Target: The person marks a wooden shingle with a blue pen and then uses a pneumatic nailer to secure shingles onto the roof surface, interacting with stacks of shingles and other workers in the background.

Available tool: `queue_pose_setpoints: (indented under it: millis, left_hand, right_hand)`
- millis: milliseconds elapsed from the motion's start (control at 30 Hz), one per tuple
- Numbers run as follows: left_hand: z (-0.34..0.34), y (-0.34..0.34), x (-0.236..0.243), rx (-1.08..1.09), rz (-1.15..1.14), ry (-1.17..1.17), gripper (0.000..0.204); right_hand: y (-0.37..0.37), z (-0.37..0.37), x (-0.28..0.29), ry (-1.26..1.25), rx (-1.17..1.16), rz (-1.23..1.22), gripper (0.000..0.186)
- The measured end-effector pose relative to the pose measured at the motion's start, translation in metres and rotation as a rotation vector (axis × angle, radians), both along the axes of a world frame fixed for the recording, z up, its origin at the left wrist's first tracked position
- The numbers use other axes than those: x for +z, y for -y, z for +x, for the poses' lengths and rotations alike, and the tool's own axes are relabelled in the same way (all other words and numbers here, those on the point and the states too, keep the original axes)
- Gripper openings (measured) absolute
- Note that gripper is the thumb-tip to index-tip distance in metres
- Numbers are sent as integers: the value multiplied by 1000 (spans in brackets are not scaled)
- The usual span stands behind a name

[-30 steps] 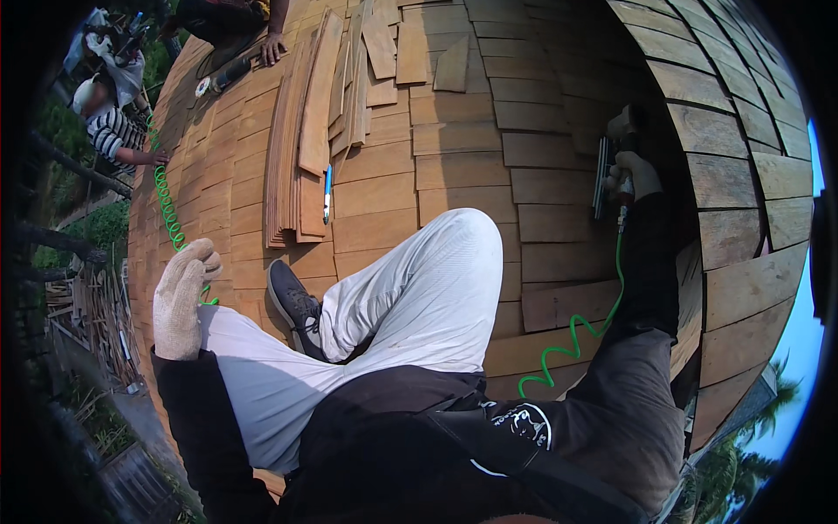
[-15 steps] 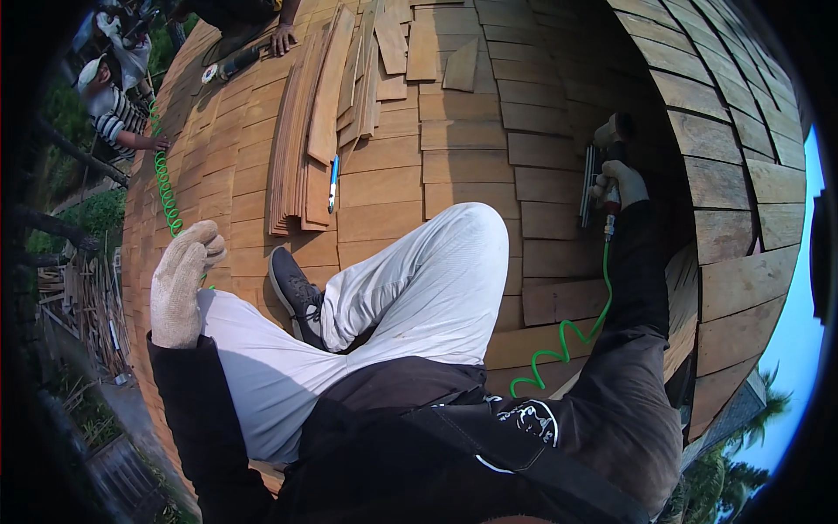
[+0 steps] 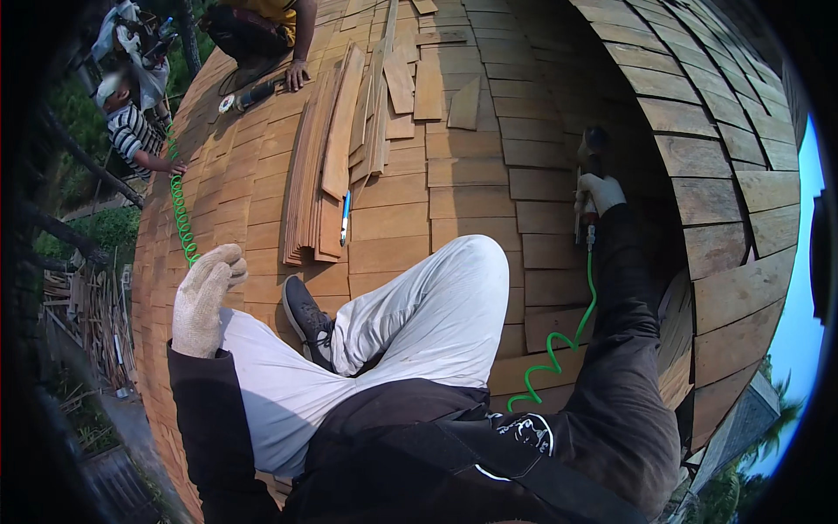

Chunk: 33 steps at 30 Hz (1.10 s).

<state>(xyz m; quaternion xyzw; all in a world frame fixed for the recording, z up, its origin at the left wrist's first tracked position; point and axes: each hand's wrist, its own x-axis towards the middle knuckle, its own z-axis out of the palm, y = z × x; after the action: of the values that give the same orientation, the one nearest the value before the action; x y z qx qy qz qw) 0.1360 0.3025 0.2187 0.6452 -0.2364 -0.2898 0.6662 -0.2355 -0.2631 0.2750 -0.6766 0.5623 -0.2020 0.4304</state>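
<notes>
My right hand, in a pale knit glove, is closed round the handle of a nail gun in the shadow at the right. The gun is held close over the wooden shingles; whether its nose touches them is hard to tell. A green coiled air hose runs from its handle back toward my lap. My left hand, gloved too, is raised beside my bent left leg. Its fingers are loosely curled, and nothing shows in them. Another stretch of green hose passes out of sight behind it.
A stack of shingles lies ahead with a blue pen beside it. Loose shingles lie beyond. At the far left, one person braces a hand near a power tool; another touches the hose. A shingled slope rises at right.
My view has shifted, so the roof sits lower in the picture. Against the shingles, my right hand and the nail gun have moved farther away and slightly left, and the gun has turned.
</notes>
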Motion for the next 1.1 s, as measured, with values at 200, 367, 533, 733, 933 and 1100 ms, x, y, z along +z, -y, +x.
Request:
queue_pose_setpoints:
  millis: [200,367,533,733,933,1100]
  left_hand:
    - [14,-3,-16,-53,-24,-24,43]
    - [11,-1,-12,-72,-33,-12,44]
    - [-1,-3,-8,-9,-40,5,45]
    - [-7,-3,7,67,53,21,45]
    - [-17,23,50,59,-220,-91,54]
    - [-43,38,174,293,-316,680,70]
  right_hand:
    - [-93,62,-44,-634,389,-495,52]
    - [-116,100,-101,-883,597,-485,84]
    - [-108,100,-126,-889,760,-629,93]
    - [-117,101,-117,-735,818,-594,82]
    - [-115,84,-125,-480,697,-647,58]
    - [-117,82,-141,-338,646,-712,59]
